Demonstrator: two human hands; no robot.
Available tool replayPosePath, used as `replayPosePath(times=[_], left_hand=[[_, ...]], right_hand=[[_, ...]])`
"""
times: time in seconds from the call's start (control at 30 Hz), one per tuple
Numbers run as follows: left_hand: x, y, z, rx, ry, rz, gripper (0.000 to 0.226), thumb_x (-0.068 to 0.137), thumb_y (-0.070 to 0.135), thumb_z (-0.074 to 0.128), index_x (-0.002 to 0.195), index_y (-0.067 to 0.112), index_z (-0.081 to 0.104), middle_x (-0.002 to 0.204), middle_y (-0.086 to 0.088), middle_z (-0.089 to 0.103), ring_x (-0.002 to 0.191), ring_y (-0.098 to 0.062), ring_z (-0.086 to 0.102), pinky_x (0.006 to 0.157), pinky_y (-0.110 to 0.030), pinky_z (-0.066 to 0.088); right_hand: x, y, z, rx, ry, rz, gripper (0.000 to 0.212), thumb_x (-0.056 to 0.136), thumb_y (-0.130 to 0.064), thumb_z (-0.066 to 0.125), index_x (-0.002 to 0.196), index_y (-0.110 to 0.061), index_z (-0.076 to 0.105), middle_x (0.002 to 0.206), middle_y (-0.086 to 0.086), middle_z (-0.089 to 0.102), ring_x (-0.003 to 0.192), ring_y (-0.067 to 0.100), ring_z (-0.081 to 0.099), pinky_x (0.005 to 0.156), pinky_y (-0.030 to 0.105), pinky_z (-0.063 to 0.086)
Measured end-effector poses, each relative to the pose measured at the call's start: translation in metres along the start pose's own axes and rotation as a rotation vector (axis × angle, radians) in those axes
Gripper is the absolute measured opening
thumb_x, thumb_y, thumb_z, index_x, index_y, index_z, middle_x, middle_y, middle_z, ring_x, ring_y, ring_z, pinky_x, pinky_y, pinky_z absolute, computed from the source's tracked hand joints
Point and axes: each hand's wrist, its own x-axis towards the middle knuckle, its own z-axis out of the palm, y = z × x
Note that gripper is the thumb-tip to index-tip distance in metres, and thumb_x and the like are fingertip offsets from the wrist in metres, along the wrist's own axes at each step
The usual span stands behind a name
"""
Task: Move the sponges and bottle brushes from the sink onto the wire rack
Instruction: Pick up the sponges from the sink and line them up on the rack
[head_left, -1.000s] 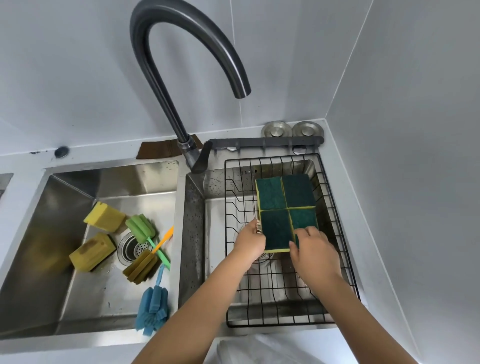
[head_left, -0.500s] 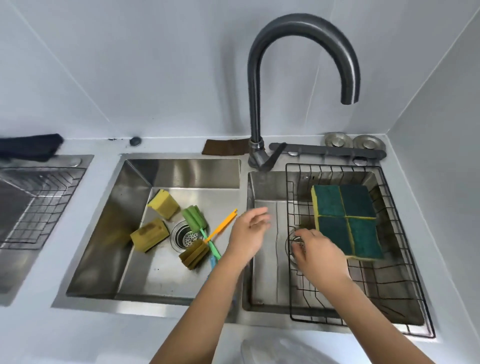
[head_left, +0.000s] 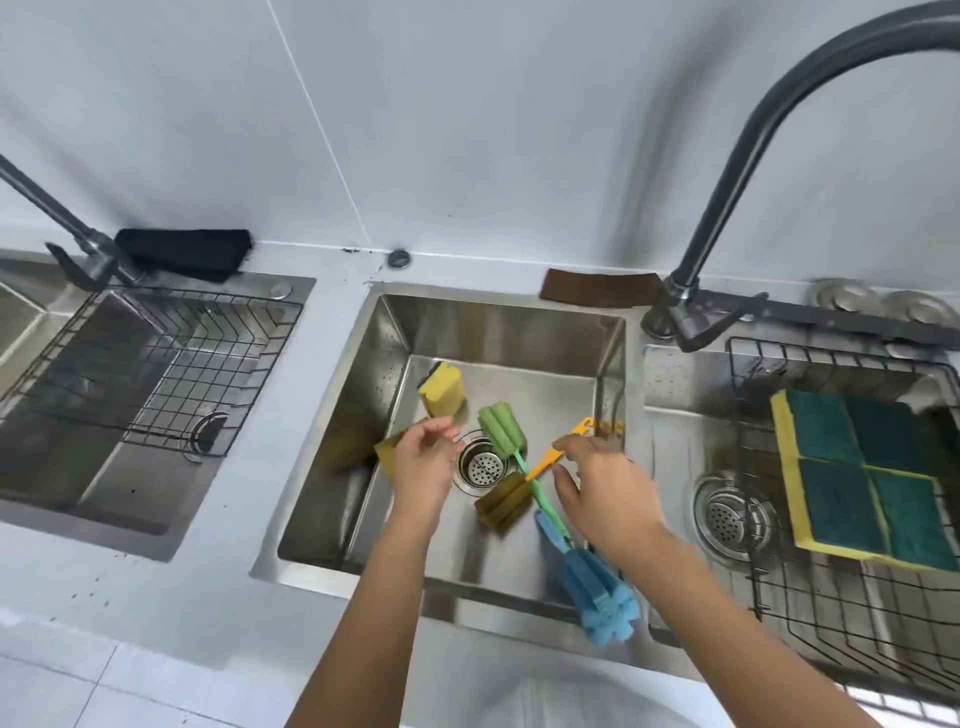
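Steel sink (head_left: 498, 322) basin, drain (head_left: 480, 465) central: right hand (head_left: 605, 493), fingers open, is hovering touching-close over the orange brush handle (head_left: 550, 462), lying diagonally; left hand (head_left: 423, 462) open, empty.

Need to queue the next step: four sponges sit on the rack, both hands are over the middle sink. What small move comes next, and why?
Probably lower the right hand and close it on the orange brush handle, which lies just at its fingertips. Both hands look open and empty; the left hand hovers over a yellow sponge, its likely pick.
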Motion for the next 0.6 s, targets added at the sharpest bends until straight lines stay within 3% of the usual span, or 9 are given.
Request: replayPosePath(times=[0.13,0.27,0.47,0.6], left_hand=[[0.03,-0.009,-0.028,-0.014,0.118,-0.055,0.011,0.087,-0.003,0.055,0.086,0.007,0.058,0.09,-0.01,0.061,0.078,-0.018,0.059,0.062,-0.016,0.052],[0.054,-0.021,-0.047,0.121,0.162,-0.059,0.01,0.086,0.0,0.057,0.093,0.005,0.06,0.1,-0.017,0.064,0.093,-0.026,0.061,0.09,-0.038,0.049],[0.083,-0.028,-0.058,0.373,0.09,-0.035,0.031,0.075,-0.01,0.056,0.103,0.002,0.061,0.096,-0.008,0.063,0.09,-0.017,0.058,0.081,-0.021,0.044],[0.102,-0.034,-0.056,0.478,0.05,-0.02,0.034,0.072,-0.014,0.058,0.1,0.004,0.063,0.087,0.001,0.059,0.08,-0.012,0.055,0.057,0.001,0.039]], right_hand=[[0.025,-0.027,0.018,-0.039,-0.031,-0.042,0.03,0.09,-0.027,0.046,0.119,-0.021,0.053,0.114,0.004,0.062,0.1,0.028,0.061,0.073,0.035,0.049],[0.049,-0.047,0.034,-0.071,-0.063,-0.072,0.026,0.09,-0.026,0.046,0.114,-0.018,0.054,0.109,0.007,0.062,0.093,0.031,0.062,0.064,0.032,0.042],[0.089,-0.074,0.056,-0.118,-0.157,-0.037,0.028,0.091,-0.028,0.046,0.117,-0.018,0.051,0.114,0.006,0.058,0.1,0.031,0.059,0.071,0.034,0.043],[0.121,-0.089,0.066,-0.159,-0.204,-0.032,0.032,0.091,-0.02,0.049,0.122,-0.016,0.048,0.12,0.007,0.053,0.103,0.032,0.058,0.076,0.037,0.048]])
